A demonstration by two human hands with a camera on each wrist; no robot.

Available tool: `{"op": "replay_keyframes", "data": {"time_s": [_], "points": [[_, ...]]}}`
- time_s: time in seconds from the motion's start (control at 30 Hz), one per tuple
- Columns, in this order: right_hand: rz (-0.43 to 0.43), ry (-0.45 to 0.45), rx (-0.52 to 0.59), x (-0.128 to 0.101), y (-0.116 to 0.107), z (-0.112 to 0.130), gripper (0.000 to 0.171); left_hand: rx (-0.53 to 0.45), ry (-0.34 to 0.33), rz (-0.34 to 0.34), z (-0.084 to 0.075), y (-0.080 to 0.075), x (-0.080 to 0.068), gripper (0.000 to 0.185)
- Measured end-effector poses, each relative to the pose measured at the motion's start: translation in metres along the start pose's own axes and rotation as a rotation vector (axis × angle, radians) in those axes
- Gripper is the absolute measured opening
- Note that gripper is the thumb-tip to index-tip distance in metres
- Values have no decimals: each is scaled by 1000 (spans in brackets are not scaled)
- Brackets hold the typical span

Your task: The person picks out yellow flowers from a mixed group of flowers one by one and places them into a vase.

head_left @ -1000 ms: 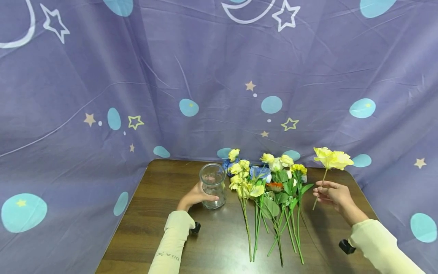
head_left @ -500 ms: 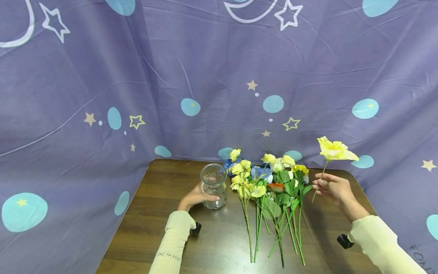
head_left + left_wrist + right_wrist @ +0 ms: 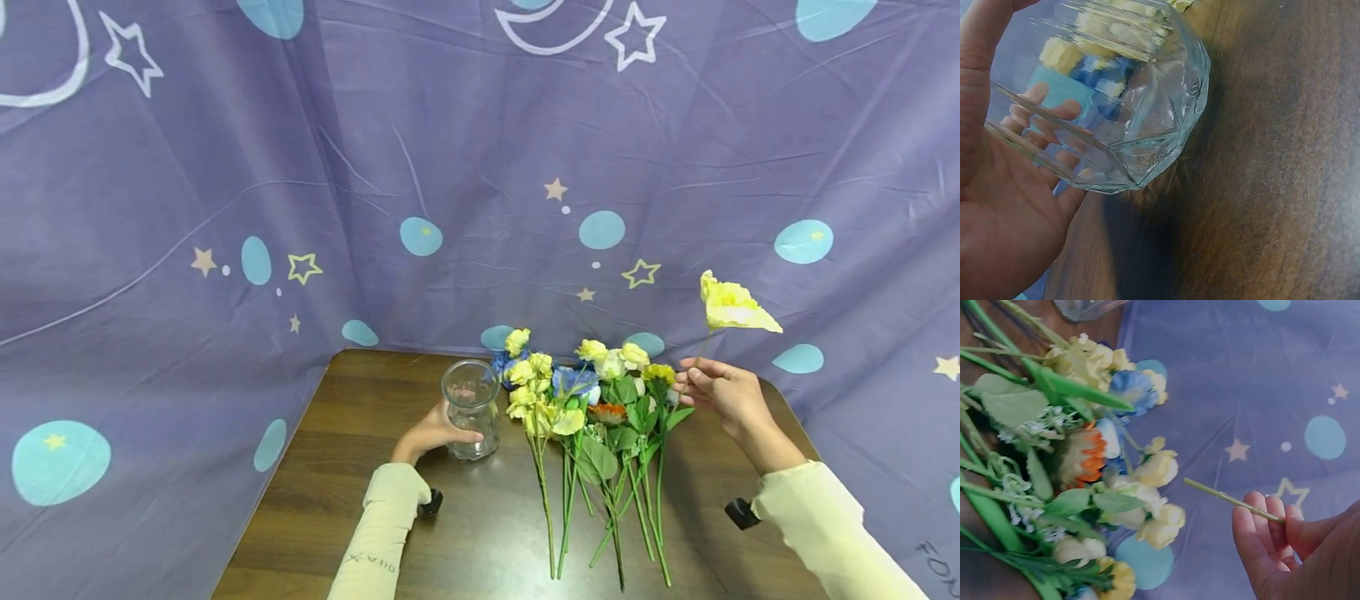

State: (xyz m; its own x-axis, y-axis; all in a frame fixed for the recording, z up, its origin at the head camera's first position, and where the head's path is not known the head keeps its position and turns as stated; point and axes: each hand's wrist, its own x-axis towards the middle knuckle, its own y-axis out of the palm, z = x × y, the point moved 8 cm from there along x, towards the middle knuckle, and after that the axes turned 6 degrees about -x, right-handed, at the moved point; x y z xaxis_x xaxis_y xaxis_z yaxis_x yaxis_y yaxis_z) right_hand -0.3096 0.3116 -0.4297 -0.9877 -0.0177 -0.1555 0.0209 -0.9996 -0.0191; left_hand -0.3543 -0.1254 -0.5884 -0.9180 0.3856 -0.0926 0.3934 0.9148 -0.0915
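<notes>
On the table's left half stands a clear glass vase (image 3: 474, 417) with a wide rim and faceted base. My left hand (image 3: 433, 433) grips its side, thumb in front and the other fingers showing through the glass in the left wrist view. At the right, my right hand (image 3: 727, 400) pinches the thin stem (image 3: 1229, 499) of a large yellow flower (image 3: 738, 308) between thumb and fingers. That flower is held upright above the table; its bloom is outside the right wrist view, where only the lower stem end shows.
Between the hands lies a row of artificial flowers: yellow sprays (image 3: 532, 392), a blue bloom (image 3: 573, 380), an orange flower (image 3: 1088, 456) and white ones, stems toward the near edge. A purple patterned cloth (image 3: 480, 167) hangs behind the wooden table (image 3: 330, 467).
My right hand has lifted the yellow flower higher and moved slightly left, toward the flowers on the table. The left hand stays on the vase, and the head view has shifted a little.
</notes>
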Motion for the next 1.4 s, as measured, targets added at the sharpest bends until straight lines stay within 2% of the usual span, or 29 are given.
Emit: {"op": "replay_keyframes", "data": {"time_s": [0.13, 0.5, 0.73, 1.0, 1.4], "points": [[24, -33, 2, 1, 9, 12, 32, -9, -6, -1, 1, -1, 1, 91], [44, -45, -3, 2, 22, 35, 23, 12, -6, -13, 2, 1, -2, 94], [57, -126, -31, 5, 30, 60, 22, 19, 7, 1, 0, 2, -3, 87], [62, -173, -24, 8, 42, 79, 21, 0, 26, 31, 0, 3, -2, 85], [63, -230, -9, 15, 67, 105, 16, -5, 28, 21, -1, 3, -1, 89]]}}
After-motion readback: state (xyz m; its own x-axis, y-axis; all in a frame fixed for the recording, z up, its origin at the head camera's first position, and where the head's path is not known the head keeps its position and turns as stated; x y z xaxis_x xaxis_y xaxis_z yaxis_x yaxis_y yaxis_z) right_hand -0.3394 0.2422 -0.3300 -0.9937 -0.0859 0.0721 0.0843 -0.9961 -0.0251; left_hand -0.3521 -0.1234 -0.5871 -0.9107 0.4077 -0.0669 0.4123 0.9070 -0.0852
